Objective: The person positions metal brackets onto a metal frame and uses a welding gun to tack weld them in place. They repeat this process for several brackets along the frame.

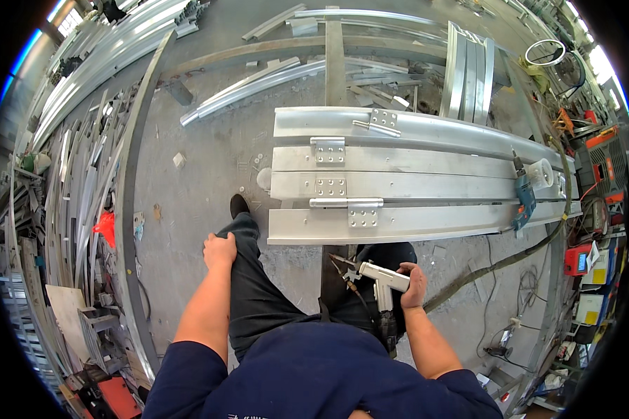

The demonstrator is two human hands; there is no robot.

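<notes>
My left hand [220, 249] rests over my bent left knee, fingers lying on the dark trousers and holding nothing. At my right leg, my right hand [414, 285] is closed around the back end of a cream-white rivet gun [384, 276]. The tool's nose points left and its handle hangs down. Ahead lie long silver metal profiles [426, 183], side by side. Hinges with riveted plates sit near their left ends: one at the far profile [384, 120], one in the middle [330, 150], one bridging the two nearer profiles [363, 215].
A blue cordless drill [524, 197] and a white tub [540, 173] stand on the profiles' right end. A thick hose [500, 265] curves along the right. Metal offcuts [84, 181] pile up at left, beyond a steel beam [124, 230]. An orange-black machine [603, 164] stands far right.
</notes>
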